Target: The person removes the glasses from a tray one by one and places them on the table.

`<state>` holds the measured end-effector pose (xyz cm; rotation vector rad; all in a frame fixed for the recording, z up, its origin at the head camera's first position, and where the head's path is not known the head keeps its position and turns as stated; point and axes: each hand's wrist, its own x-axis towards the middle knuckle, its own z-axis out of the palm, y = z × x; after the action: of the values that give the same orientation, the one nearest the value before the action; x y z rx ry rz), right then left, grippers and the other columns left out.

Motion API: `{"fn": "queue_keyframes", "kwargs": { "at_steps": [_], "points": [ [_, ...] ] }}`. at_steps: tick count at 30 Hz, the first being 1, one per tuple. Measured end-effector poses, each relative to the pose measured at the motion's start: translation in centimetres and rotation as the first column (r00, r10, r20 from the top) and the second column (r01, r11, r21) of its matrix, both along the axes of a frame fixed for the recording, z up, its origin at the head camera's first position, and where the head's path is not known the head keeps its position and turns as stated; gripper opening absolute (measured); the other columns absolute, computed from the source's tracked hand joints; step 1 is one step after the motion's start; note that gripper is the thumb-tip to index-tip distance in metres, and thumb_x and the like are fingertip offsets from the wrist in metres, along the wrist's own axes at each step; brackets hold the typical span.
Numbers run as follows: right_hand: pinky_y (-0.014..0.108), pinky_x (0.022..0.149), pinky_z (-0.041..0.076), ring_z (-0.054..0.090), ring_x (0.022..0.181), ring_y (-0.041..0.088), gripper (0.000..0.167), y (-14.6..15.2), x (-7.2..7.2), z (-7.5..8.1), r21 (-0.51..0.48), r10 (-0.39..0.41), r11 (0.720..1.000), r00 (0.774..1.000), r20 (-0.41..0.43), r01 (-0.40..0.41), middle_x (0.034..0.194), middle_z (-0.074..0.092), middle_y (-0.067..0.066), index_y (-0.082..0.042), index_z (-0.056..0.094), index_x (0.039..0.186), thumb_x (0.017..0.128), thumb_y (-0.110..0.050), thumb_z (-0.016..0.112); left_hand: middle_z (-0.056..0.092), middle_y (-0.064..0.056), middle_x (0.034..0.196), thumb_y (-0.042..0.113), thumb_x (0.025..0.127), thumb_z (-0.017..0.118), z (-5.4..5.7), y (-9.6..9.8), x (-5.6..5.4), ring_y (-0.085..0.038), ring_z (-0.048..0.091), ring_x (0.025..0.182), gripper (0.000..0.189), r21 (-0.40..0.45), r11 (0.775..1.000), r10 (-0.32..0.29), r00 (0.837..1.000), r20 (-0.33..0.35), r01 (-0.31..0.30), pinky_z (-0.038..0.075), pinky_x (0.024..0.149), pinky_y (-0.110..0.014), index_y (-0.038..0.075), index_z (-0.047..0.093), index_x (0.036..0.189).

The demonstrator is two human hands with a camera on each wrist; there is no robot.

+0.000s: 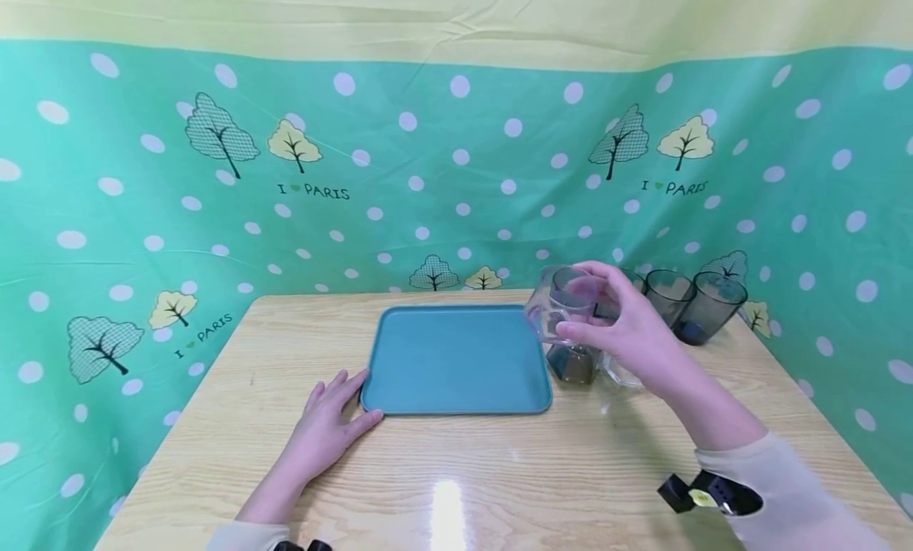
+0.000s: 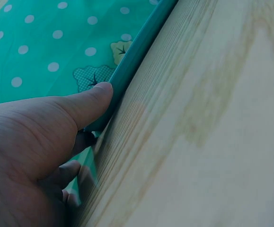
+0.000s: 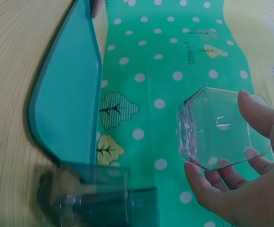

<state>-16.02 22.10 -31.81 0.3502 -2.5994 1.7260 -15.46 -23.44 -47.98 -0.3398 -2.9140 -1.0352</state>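
In the head view my right hand (image 1: pixel 628 321) holds a clear, faintly pink six-sided glass (image 1: pixel 544 307) above the right end of a blue tray (image 1: pixel 460 361). The right wrist view shows this glass (image 3: pixel 217 127) tilted on its side between the thumb and the fingers, with nothing visible inside. My left hand (image 1: pixel 330 424) touches the tray's near left corner, its fingers spread. In the left wrist view the thumb (image 2: pixel 92 101) rests against the tray's rim (image 2: pixel 127 71); the other fingers are partly hidden below. The tray's surface is bare.
Dark tinted glasses (image 1: pixel 669 296) stand at the table's right rear, partly hidden by my right hand. A dark glass (image 1: pixel 573 366) stands close beside the tray's right edge, a clear one (image 1: pixel 622 370) next to it. A dotted green curtain (image 1: pixel 456 170) hangs behind the table (image 1: pixel 499 480).
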Motion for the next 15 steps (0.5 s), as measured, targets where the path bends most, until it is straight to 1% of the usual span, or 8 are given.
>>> {"fn": "queue_keyframes", "kwargs": {
  "at_steps": [2,6,9,12,15],
  "points": [
    [0.019,0.104,0.056,0.056,0.143,0.036,0.086,0.7,0.2,0.1,0.017,-0.016,1.0,1.0,-0.001,0.016,0.157,0.054,0.011,-0.018,0.037,0.168,0.099,-0.027,0.088,0.052,-0.024,0.164,0.037,0.102,0.082,-0.1,0.0,0.0,-0.049,0.027,0.163,0.08,0.002,1.0,-0.001,1.0,-0.003,0.001,0.007,0.134,-0.066,0.002,0.048,0.165],
    [0.016,0.097,0.056,0.055,0.142,0.034,0.091,2.0,0.5,0.2,0.063,-0.057,0.996,0.998,-0.018,0.058,0.157,0.055,0.01,-0.02,0.033,0.171,0.099,-0.031,0.088,0.052,-0.023,0.165,0.037,0.102,0.082,-0.2,0.0,-0.1,-0.049,0.027,0.163,0.079,0.001,1.0,-0.002,1.0,-0.013,0.002,0.007,0.134,-0.066,0.002,0.048,0.165],
    [0.014,0.095,0.055,0.054,0.142,0.03,0.091,3.1,0.7,0.1,0.084,-0.089,0.992,0.995,-0.045,0.093,0.156,0.055,0.01,-0.02,0.033,0.171,0.1,-0.031,0.087,0.052,-0.023,0.164,0.038,0.103,0.081,-0.2,0.0,-0.1,-0.049,0.028,0.163,0.079,0.0,1.0,-0.003,1.0,-0.015,0.003,0.007,0.134,-0.066,0.002,0.048,0.165],
    [0.012,0.093,0.055,0.056,0.138,0.028,0.087,4.3,0.7,0.0,0.097,-0.122,0.987,0.99,-0.068,0.128,0.154,0.055,0.012,-0.017,0.034,0.17,0.101,-0.03,0.086,0.052,-0.024,0.164,0.038,0.103,0.081,-0.1,0.0,0.0,-0.049,0.027,0.163,0.079,0.001,1.0,-0.003,1.0,-0.014,0.003,0.007,0.134,-0.066,0.002,0.048,0.165],
    [0.014,0.091,0.057,0.058,0.133,0.022,0.086,5.4,0.7,0.1,0.11,-0.156,0.981,0.986,-0.066,0.163,0.154,0.054,0.011,-0.016,0.033,0.169,0.102,-0.032,0.084,0.052,-0.024,0.164,0.038,0.103,0.081,0.0,-0.1,0.0,-0.05,0.028,0.162,0.08,0.003,1.0,-0.004,1.0,-0.016,0.004,0.007,0.134,-0.067,0.001,0.048,0.165]
  ]
}}
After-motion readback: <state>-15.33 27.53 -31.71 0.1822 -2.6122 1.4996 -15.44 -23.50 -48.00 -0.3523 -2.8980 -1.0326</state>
